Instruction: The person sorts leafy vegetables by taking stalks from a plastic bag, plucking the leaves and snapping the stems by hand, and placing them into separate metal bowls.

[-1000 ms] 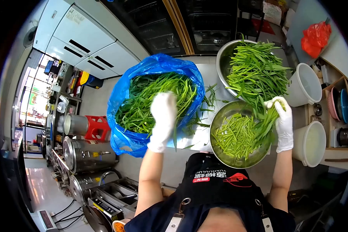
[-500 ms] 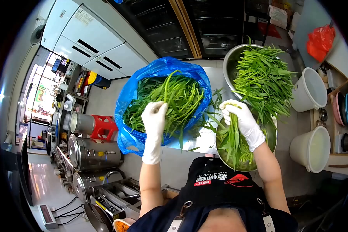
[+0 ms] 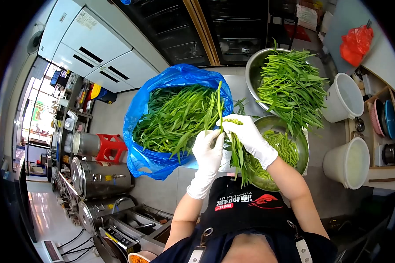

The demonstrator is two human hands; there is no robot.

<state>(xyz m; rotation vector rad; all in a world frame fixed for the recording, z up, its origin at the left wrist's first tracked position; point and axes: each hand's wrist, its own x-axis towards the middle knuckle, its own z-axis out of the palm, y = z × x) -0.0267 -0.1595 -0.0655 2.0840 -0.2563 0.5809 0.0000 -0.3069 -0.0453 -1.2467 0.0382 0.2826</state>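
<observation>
My gloved left hand [image 3: 207,151] pinches the lower part of an upright water spinach stalk [image 3: 219,98] in front of the blue plastic bag [image 3: 132,116]. Close against it, my gloved right hand [image 3: 250,136] is closed round a bunch of water spinach [image 3: 238,158] whose leaves hang down; its fingertips meet the same stalk. Loose leafy greens [image 3: 175,116] fill the bag. Below my right forearm is a steel bowl [image 3: 304,151] with short cut stems [image 3: 283,147] in it. Behind that, a larger steel basin [image 3: 251,78] carries a heap of long greens [image 3: 292,85].
Two white buckets [image 3: 344,98] [image 3: 349,164] stand on the right beside a wooden shelf [image 3: 388,173]. A red stool [image 3: 110,148] and large steel pots [image 3: 103,177] are at the left. A white fridge [image 3: 98,48] and dark glass doors [image 3: 237,30] stand behind.
My left hand has come right and down from over the bag, bringing a stalk. My right hand has moved left with its bunch, so the hands now meet between bag and bowl.
</observation>
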